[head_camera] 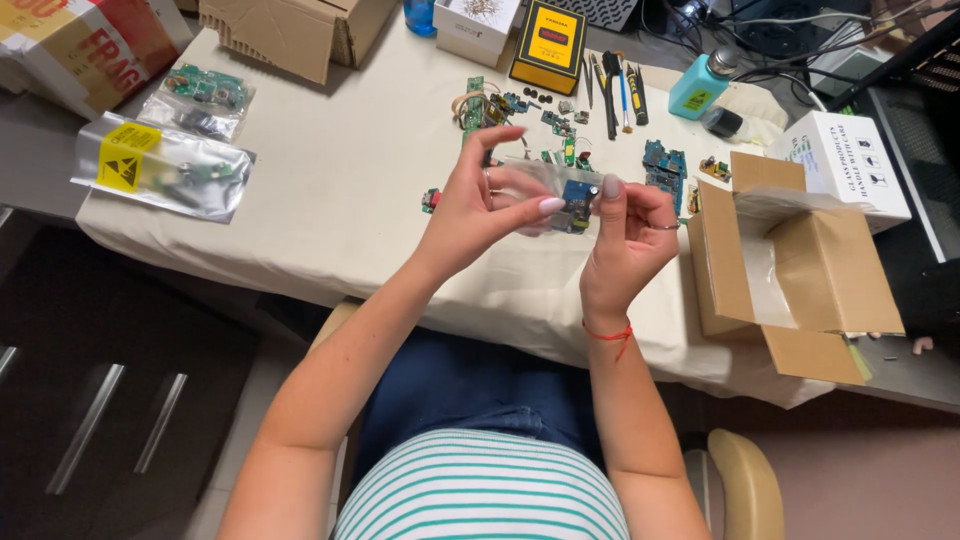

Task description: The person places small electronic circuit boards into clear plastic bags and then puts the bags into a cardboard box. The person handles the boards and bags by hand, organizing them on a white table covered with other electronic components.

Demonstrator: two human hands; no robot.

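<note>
Above the cloth-covered table (330, 200), seen from the head camera, the left hand (478, 215) and right hand (628, 240) both pinch a small clear bag (560, 195) holding a blue circuit board, beside an open cardboard box (800, 270).

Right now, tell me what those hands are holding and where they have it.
Both hands hold one small clear bag with a blue circuit board inside: the left hand pinches its left edge, the right hand its right end.
</note>
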